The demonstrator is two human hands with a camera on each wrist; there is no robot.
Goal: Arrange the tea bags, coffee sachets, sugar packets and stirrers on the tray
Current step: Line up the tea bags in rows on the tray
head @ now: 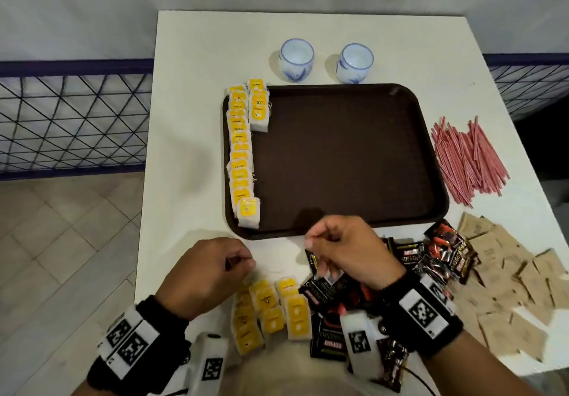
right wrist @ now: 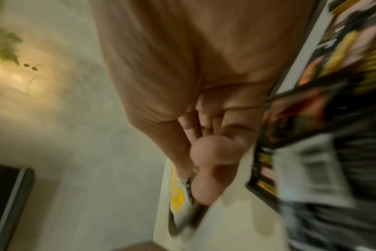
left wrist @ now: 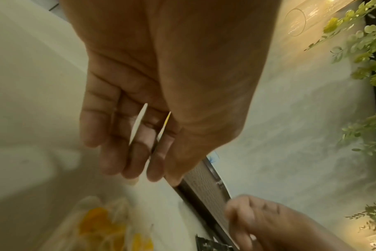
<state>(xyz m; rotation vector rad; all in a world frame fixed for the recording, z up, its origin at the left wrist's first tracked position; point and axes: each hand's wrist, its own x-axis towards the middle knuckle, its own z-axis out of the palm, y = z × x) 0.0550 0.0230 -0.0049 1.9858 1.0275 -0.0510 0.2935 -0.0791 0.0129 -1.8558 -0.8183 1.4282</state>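
Tea bags (head: 241, 149) in thin white paper with yellow tags lie overlapped in a long row down the left edge of the tray (head: 345, 161), well ahead of the left hand (head: 203, 275); a short second row starts beside it at the far corner. That tray is dark brown, matte plastic, rectangular with rounded corners and a low raised rim, and most of its floor is bare. Left hand hangs over the white tabletop (head: 191, 118) with fingers curled, two thin paper edges, one yellow, showing between them in the left wrist view. Just right of it more loose tea bags (head: 271, 309) lie fanned. Right hand (head: 348, 254) hovers at the tray's near rim, thumb and fingers pinching a glossy black sachet (head: 312, 260), with a yellow-tagged tea bag at the fingertips in its blurred wrist view. Under and right of it sits a heap of shiny black coffee sachets (head: 431, 257), then flat brown sugar packets (head: 508, 288). Thin pink stirrers (head: 465, 158) are heaped beyond those.
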